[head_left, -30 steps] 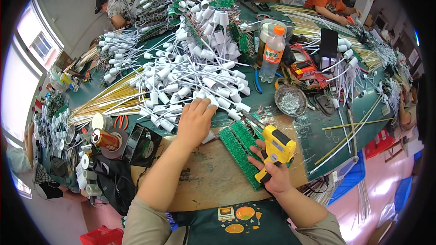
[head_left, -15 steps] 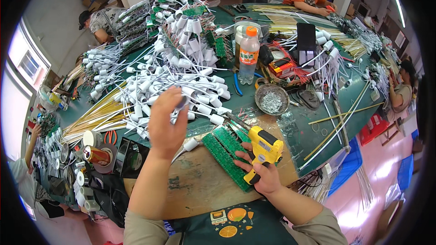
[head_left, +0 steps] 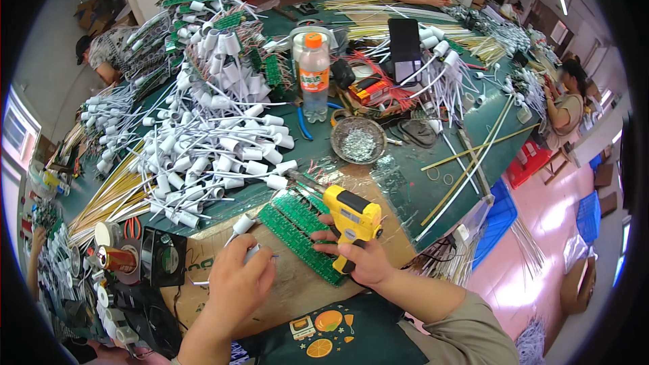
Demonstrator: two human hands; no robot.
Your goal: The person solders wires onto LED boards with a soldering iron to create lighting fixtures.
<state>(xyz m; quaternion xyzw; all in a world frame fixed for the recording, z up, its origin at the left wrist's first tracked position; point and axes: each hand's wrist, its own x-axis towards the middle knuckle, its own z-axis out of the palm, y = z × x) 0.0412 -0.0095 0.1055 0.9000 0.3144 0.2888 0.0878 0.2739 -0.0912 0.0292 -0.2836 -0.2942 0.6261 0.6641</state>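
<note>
Fingers [head_left: 251,255] pinch white socket [head_left: 243,224]; orange-labelled bottle [head_left: 314,78] behind.

Both forearms enter from the lower edge. The left hand [head_left: 236,284] is curled, fingers pinched together near its top. The right hand [head_left: 358,260] is closed in a grip, wrist angled inward, sleeve at the elbow.

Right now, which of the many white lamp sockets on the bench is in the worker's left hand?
The single white socket pinched at the left hand fingertips, over the brown cardboard; all the others lie heaped on the green table.
</note>
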